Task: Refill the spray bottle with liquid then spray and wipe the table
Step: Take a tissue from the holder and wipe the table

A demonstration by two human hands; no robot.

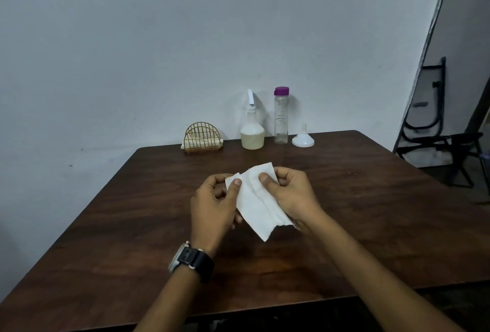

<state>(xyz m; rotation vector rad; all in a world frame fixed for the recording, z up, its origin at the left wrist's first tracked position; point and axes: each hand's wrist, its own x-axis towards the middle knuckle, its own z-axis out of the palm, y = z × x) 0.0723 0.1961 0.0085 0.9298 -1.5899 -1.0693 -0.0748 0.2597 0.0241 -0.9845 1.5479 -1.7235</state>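
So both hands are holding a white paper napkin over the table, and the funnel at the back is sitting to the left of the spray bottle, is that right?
Not quite. In the head view the funnel sits at the right end of the row, right of the clear bottle, not left of the spray bottle. The rest holds: the left hand and right hand both hold the white paper napkin over the table.

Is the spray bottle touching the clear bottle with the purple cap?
Apart. The head view shows a strip of wall and table between the spray bottle and the purple-capped bottle.

Head view, looking down, table [132, 225] seemingly near
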